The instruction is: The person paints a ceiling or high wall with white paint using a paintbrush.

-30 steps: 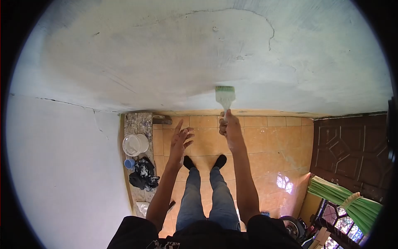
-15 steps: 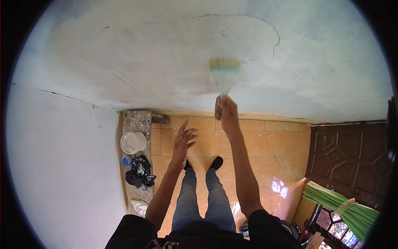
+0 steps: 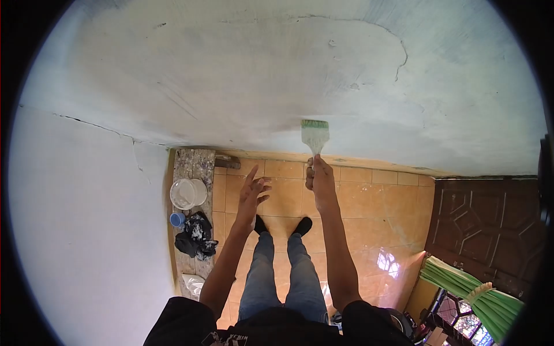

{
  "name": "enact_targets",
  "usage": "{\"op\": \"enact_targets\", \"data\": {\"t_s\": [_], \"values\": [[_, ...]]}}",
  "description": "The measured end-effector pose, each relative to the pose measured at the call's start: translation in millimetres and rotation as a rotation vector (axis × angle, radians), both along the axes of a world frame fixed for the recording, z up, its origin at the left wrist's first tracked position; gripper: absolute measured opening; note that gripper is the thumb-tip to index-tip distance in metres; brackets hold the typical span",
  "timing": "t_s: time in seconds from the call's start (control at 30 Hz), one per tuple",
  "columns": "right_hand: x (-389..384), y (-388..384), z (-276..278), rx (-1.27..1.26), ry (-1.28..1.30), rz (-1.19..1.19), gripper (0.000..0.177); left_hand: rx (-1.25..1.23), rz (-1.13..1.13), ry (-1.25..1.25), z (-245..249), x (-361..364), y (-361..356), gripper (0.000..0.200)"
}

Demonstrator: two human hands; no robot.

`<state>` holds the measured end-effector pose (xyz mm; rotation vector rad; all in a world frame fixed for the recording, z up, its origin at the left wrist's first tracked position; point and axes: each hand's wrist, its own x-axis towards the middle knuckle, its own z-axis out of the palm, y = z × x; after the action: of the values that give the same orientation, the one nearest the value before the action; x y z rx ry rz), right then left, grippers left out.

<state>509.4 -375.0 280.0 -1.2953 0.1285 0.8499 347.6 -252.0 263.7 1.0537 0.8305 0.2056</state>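
Note:
A wide, flat paintbrush [image 3: 315,137] with a pale head and greenish bristles is gripped by its handle in my right hand [image 3: 322,176]. Its bristles point up and overlap the whitish wall [image 3: 242,86], low down near the floor line. Thin cracks and scuffs run over that wall. My left hand [image 3: 252,193] hangs in the air over the tiles with its fingers spread, holding nothing.
To the left, a paint-spattered wooden bench [image 3: 193,164] bears a white tub [image 3: 188,194], a blue cup [image 3: 177,219] and a black plastic bag [image 3: 196,235]. Orange tiles [image 3: 363,202] cover the floor. A brown door [image 3: 479,225] and green curtain [image 3: 470,282] are at right.
My right hand has drawn the paintbrush down the wall toward the floor. The left hand has stayed nearly where it was, fingers still spread. The view has shifted slightly.

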Motion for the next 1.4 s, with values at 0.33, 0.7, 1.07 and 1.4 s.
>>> {"op": "enact_targets", "data": {"t_s": [0.33,0.7,1.07,1.4], "values": [[9.4,22.2,104.1,0.243,-0.324,-0.007,0.042,-0.018,-0.028,-0.018,8.9,13.4,-7.2,0.062],[-16.7,12.6,-104.5,-0.186,0.051,0.04,0.044,0.019,0.087,-0.034,-5.1,-12.9,23.9,0.06],[-26.1,24.2,71.6,0.033,-0.226,-0.005,0.048,0.005,0.119,-0.049,-19.4,-24.5,48.7,0.06],[-3.4,56.3,-85.8,-0.018,-0.588,0.007,0.048,0.014,0.068,-0.125,5.4,-9.3,70.2,0.061]]}}
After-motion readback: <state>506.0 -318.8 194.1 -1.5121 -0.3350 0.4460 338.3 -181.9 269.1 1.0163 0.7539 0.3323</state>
